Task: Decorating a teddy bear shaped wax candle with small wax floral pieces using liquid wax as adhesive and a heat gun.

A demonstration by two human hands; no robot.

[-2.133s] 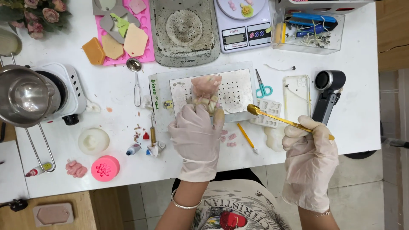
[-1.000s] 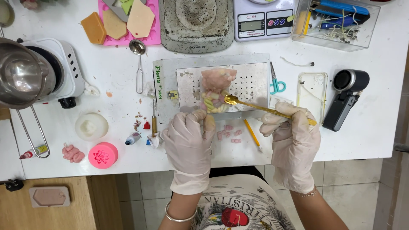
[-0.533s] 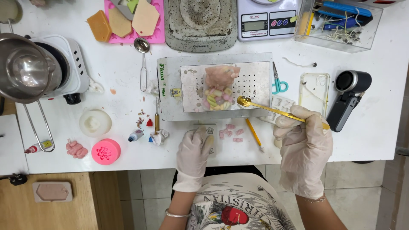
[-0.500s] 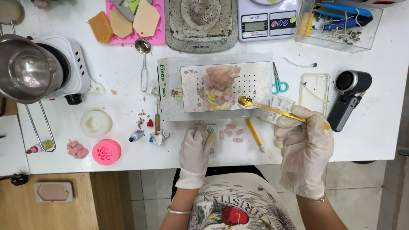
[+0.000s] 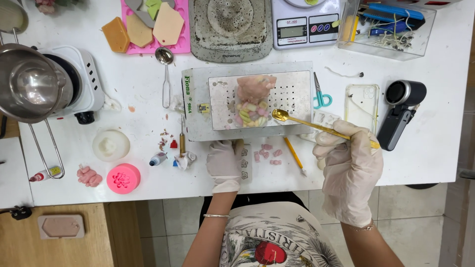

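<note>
At the table's near edge, left hand (image 5: 225,163) rests flat, fingers loosely spread, touching a small clear strip (image 5: 244,159) beside pink pieces (image 5: 269,153). Right hand (image 5: 346,163) is closed around gold spoon (image 5: 316,127). Beyond, bowl hovers beside the filled glass (image 5: 252,101) on the perforated tray (image 5: 292,94); keep spoon level.

Steel pot (image 5: 30,84) on a white hotplate (image 5: 79,84), left; pink mould tray (image 5: 157,24) bearing orange and beige wax slabs, top. Digital scale (image 5: 302,24), clear box of tools (image 5: 386,27), teal scissors (image 5: 319,94), clear phone case (image 5: 361,106) and black handheld device (image 5: 401,111), right. Round pink mould (image 5: 122,179) beside a white one (image 5: 111,145), lower left.
</note>
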